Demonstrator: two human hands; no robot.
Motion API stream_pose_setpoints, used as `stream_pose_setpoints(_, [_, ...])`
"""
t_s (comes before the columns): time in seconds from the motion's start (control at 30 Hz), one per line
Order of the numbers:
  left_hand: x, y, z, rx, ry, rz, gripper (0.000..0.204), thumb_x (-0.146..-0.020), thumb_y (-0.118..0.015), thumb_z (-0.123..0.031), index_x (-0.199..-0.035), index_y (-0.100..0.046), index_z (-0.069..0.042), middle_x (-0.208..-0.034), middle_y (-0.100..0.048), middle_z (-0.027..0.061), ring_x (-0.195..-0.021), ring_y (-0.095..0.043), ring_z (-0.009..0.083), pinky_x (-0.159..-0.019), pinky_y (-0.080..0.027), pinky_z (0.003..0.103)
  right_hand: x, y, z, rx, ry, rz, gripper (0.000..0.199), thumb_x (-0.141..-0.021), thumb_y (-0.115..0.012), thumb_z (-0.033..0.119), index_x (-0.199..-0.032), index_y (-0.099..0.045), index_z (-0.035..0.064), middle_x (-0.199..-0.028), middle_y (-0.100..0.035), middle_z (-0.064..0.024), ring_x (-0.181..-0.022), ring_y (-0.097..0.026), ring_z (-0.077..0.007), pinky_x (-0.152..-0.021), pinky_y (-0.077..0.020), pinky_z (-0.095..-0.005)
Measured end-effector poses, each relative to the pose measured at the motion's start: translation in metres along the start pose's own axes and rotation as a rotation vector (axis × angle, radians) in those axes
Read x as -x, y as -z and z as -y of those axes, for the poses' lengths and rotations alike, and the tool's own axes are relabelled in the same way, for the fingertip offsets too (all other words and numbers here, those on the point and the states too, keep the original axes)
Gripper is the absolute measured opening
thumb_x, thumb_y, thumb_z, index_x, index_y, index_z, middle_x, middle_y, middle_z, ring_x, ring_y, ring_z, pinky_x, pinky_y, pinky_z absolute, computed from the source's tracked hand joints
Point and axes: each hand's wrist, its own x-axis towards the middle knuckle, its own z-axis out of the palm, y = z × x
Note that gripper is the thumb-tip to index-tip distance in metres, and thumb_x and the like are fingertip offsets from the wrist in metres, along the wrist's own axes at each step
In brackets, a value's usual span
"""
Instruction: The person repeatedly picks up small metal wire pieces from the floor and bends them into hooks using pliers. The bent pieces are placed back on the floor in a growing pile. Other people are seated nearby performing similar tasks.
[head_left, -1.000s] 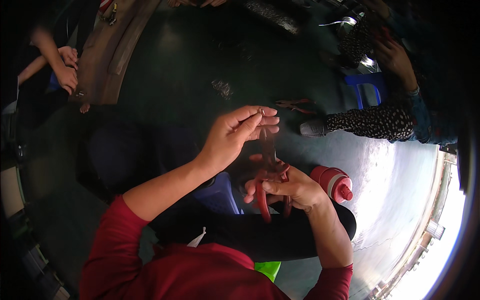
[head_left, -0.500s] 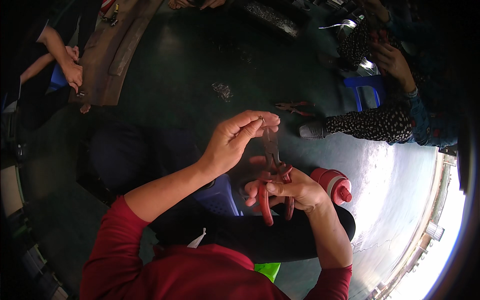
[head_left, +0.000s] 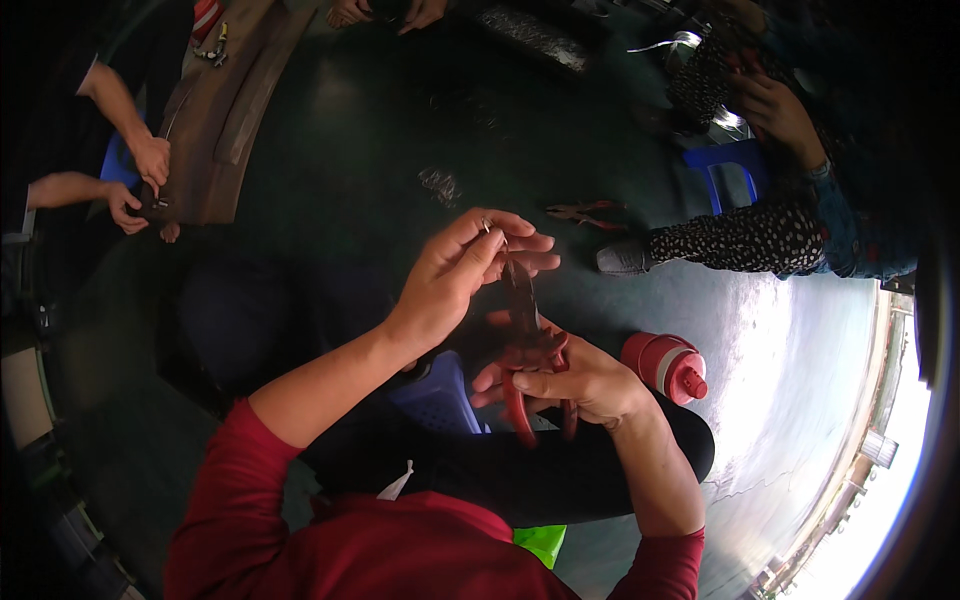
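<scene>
My left hand (head_left: 446,272) is raised in front of me, with thumb and forefinger closed on a small piece of thin wire (head_left: 489,226). Its other fingers reach out to the right, close above the pliers' jaws. Red-handled pliers (head_left: 521,298) point up and away in my right hand (head_left: 592,388), whose thumb lies across one handle. The jaws are blurred, so whether they touch the wire cannot be made out. Both forearms, in red sleeves, are held over my dark-clothed lap.
A heap of wire bits (head_left: 438,185) and another pair of pliers (head_left: 588,213) lie on the dark floor. A red jug (head_left: 664,368) stands beside my right knee. Co-workers sit around, one by a wooden board (head_left: 205,165), another near a blue stool (head_left: 725,160).
My left hand has shifted left and slightly up with the wire. The pliers in my right hand have moved left too. At the board, the co-worker's two hands have moved apart.
</scene>
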Motion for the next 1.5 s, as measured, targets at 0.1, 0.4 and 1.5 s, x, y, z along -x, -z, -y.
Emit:
stream_pose_setpoints(0.1, [0.000,0.000,0.003,-0.086,-0.089,0.010,0.026,-0.105,-0.036,-0.015,-0.114,-0.055,-0.002,-0.113,-0.065,0.0146,-0.107,-0.065,0.0269,-0.093,-0.050,0.033,-0.001,0.000,0.000,-0.049,0.004,0.039,0.073,-0.091,-0.063,0.007,-0.148,-0.018,0.0066,-0.116,-0.059,-0.0252,-0.114,-0.059,-0.0405,-0.084,-0.0545,-0.0459])
stream_pose_setpoints(0.4, [0.001,-0.002,0.003,-0.151,-0.176,0.019,0.023,-0.104,-0.037,-0.010,-0.113,-0.056,0.000,-0.112,-0.066,0.0150,-0.107,-0.065,0.0264,-0.094,-0.051,0.033,0.001,-0.004,0.003,-0.045,-0.024,0.062,0.073,-0.092,-0.063,0.009,-0.148,-0.017,0.0045,-0.114,-0.062,-0.0179,-0.109,-0.063,-0.0296,-0.089,-0.0523,-0.0406])
stream_pose_setpoints(1.5, [0.005,0.010,-0.014,-0.415,0.446,-0.014,0.053,-0.102,-0.046,-0.036,-0.057,-0.050,-0.008,-0.048,-0.038,-0.0052,-0.044,-0.036,0.0029,-0.042,-0.028,0.021,0.002,0.009,-0.020,1.533,0.348,-1.054,0.049,-0.069,-0.060,-0.006,-0.114,-0.057,0.0122,-0.096,-0.058,-0.0126,-0.093,-0.060,-0.0345,-0.077,-0.0475,-0.0445])
